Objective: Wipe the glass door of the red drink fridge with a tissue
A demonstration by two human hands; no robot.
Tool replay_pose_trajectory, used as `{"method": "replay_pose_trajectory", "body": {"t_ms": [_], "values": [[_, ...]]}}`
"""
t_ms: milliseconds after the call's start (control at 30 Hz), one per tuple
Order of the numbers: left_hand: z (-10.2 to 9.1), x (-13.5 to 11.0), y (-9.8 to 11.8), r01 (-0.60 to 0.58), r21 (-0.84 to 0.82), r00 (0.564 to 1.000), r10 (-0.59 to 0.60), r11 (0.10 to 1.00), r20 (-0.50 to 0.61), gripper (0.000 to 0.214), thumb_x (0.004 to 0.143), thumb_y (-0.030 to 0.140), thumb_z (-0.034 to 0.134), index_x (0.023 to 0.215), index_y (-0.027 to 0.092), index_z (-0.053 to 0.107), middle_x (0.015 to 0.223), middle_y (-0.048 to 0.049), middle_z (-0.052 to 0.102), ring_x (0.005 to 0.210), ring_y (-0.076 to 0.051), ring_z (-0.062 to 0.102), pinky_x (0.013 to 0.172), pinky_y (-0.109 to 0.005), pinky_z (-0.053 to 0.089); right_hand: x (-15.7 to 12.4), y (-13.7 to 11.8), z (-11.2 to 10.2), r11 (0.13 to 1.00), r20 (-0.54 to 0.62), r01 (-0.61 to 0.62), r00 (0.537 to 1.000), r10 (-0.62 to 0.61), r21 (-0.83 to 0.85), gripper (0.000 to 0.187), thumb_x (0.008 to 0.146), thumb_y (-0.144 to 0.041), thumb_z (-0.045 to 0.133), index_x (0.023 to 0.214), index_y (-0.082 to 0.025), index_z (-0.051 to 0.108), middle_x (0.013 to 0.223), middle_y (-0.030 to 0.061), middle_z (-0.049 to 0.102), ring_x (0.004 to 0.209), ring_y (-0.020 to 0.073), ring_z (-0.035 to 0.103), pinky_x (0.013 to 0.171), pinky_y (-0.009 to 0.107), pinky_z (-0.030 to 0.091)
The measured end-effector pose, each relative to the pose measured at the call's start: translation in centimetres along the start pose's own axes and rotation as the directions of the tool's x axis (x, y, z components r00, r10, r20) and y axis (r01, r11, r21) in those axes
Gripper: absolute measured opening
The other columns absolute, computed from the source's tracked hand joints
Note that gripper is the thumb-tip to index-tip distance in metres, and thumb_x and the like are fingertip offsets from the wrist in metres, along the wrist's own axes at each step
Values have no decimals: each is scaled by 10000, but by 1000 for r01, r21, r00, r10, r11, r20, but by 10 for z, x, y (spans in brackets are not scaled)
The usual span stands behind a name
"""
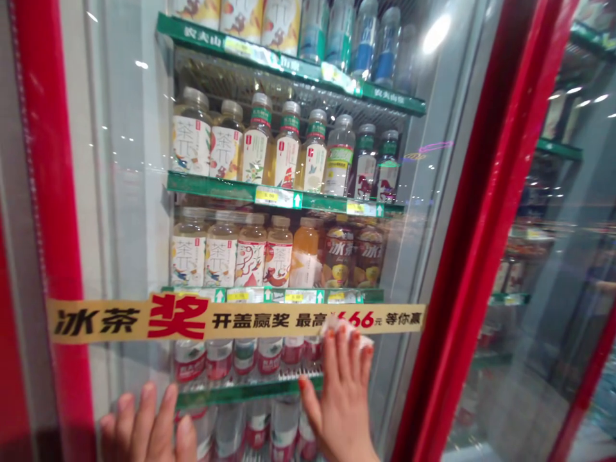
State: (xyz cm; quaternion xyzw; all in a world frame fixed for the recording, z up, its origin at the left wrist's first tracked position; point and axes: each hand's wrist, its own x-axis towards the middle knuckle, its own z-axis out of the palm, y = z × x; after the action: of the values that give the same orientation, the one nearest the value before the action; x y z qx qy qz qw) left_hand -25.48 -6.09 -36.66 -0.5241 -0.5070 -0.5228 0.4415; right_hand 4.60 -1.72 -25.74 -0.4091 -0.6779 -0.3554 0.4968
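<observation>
My right hand (342,391) lies against the glass door (128,250) with its fingers stretched out. Under its fingertips is a white cloth (366,341), pressed on the glass and mostly hidden by the fingers; whether it is paper or fabric I cannot tell. The cloth overlaps the right part of a yellow printed strip (255,321) that runs across the door. Lower left, my left hand (147,427) holds nothing, its fingers apart, at or close to the glass. Its palm and wrist are out of view.
Behind the glass, green-edged shelves (269,192) carry rows of drink bottles (256,151). A red frame post (481,224) stands to the right, and another red post (58,212) to the left. Beyond the right post is a second glass-fronted cooler (534,256) with stocked shelves.
</observation>
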Motion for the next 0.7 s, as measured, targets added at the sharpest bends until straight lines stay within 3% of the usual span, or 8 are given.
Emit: {"method": "replay_pose_trajectory", "body": {"t_ms": [133,200,300,367,433,533,600,700], "values": [[-7,17,9,-54,43,999,54,998,-3,876,945,172,669,1749,223,325,1855,-111,279,1753,-330,202,1456,-593,149,29,32,-2,934,-68,-351,932,355,58,779,1152,-435,344,1798,-177,-8,1890,170,-15,1764,383,-15,1338,812,178],[-9,20,9,-58,41,998,59,997,-3,882,938,164,672,1748,224,327,1850,-112,292,1749,-330,213,1454,-581,174,39,19,0,944,-75,-323,942,327,60,779,1148,-437,349,1799,-171,13,1892,163,-1,1765,376,7,1359,777,169],[-10,20,5,-96,49,995,96,994,2,903,923,178,691,1747,241,329,1846,-97,301,1743,-340,233,1449,-598,204,27,-15,2,999,-30,-18,999,19,28,818,1120,-471,430,1796,-139,113,1900,104,51,1768,320,37,1432,588,70],[-9,20,4,-110,60,994,110,992,2,904,925,177,690,1749,234,321,1852,-84,282,1747,-332,218,1455,-591,183,7,-20,2,988,0,157,988,-157,4,842,1103,-494,466,1794,-140,141,1903,72,62,1768,297,46,1439,511,28],[-10,22,8,-97,66,995,98,993,-6,885,938,155,673,1747,219,320,1855,-74,273,1752,-308,205,1464,-554,154,-7,-4,0,993,9,116,993,-116,-23,841,1106,-451,469,1794,-134,105,1902,84,31,1768,296,15,1437,546,48],[-12,30,17,-84,52,996,84,995,-3,874,960,121,642,1755,203,290,1866,-58,236,1758,-279,173,1467,-477,135,2,29,-1,975,-52,-223,973,224,11,795,1135,-385,389,1794,-140,18,1892,139,-26,1764,353,-33,1385,747,129],[-13,35,22,-82,43,997,82,996,5,882,961,96,631,1759,197,270,1873,-56,212,1760,-282,158,1466,-456,127,22,26,3,938,-87,-344,934,347,55,781,1143,-405,366,1799,-168,16,1889,155,-5,1760,401,-5,1343,825,165],[-15,39,23,-92,54,996,92,994,10,888,950,58,627,1756,178,273,1874,-71,213,1760,-296,160,1469,-471,107,38,-21,9,986,-77,-152,985,156,65,807,1120,-436,444,1802,-173,102,1888,117,77,1763,360,54,1411,696,109]]}}
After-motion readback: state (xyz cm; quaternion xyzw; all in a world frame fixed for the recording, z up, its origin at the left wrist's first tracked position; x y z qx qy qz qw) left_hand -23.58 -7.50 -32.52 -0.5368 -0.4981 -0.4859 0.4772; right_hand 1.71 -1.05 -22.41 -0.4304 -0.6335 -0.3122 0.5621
